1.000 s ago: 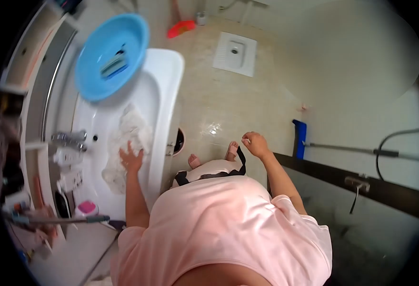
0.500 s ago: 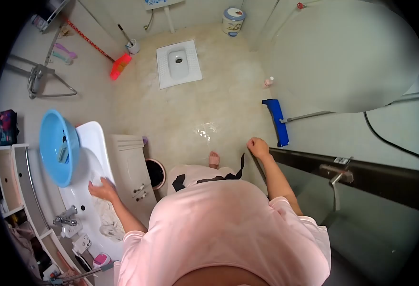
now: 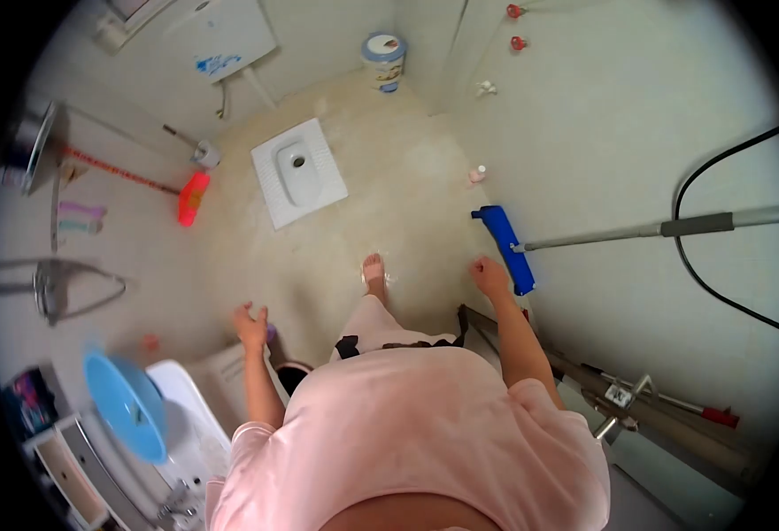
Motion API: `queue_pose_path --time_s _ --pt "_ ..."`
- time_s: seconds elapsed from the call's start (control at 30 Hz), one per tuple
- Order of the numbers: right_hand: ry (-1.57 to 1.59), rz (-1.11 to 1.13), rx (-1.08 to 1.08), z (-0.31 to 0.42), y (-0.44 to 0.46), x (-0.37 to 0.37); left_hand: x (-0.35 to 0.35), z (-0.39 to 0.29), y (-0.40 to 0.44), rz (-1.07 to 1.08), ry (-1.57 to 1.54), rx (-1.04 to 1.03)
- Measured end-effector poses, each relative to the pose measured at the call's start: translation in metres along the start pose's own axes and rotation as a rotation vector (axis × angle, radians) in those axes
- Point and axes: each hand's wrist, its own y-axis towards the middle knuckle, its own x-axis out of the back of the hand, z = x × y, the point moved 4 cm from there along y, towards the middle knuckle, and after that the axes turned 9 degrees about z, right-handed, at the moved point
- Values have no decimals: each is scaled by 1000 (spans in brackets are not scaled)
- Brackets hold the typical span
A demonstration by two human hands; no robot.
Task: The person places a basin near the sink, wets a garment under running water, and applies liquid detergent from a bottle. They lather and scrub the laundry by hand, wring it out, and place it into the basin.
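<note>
My left hand (image 3: 251, 327) is in the air above the white cabinet (image 3: 239, 376) with its fingers apart and nothing in them. To its lower left, a light blue basin (image 3: 130, 403) rests on the white sink (image 3: 181, 398), and the item inside is too blurred to name. My right hand (image 3: 490, 276) is curled closed at the right, with nothing visible in it. Beside that hand, apart from it in the picture, is the blue mop head (image 3: 505, 248), with its grey pole (image 3: 602, 237) leaning to the right.
A squat toilet (image 3: 299, 173) is set in the floor ahead. Near the far wall are a lidded bin (image 3: 384, 64), a toilet brush holder (image 3: 206, 155) and a red broom (image 3: 193, 199). A small pink bottle (image 3: 477, 174) stands by the right wall. A door handle (image 3: 627, 403) is at lower right.
The view has moved forward into the room, away from the sink. My left hand has left the space over the sink and is now above the cabinet. My right hand stays closed.
</note>
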Motion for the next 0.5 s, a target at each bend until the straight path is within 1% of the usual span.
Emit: queue_pose_path --time_s 0.03,0.07,0.1,0.17,0.2,0.3,0.37,0.43,0.5 --pt "-18 -24 -17 -5 11 3 -30 15 22 103 -22 51" --pt "-34 -19 -92 -13 26 17 -72 24 51 264 60 81" --pt "-38 -13 -150 -18 28 21 -101 39 61 403 152 113" --pt "-27 -28 -233 -17 47 35 -128 45 82 624 -26 212" --pt "-21 -37 -259 -16 54 41 -127 30 87 594 -77 231" --pt "-36 -68 -277 -31 85 44 -109 -29 113 577 -13 72" --pt "-58 -78 -279 -43 111 46 -111 -62 139 548 8 -22" --pt "-73 -67 -287 -55 144 47 -118 -78 159 513 -116 -5" --pt "-104 -81 -237 -72 183 41 -126 -81 168 486 -214 29"
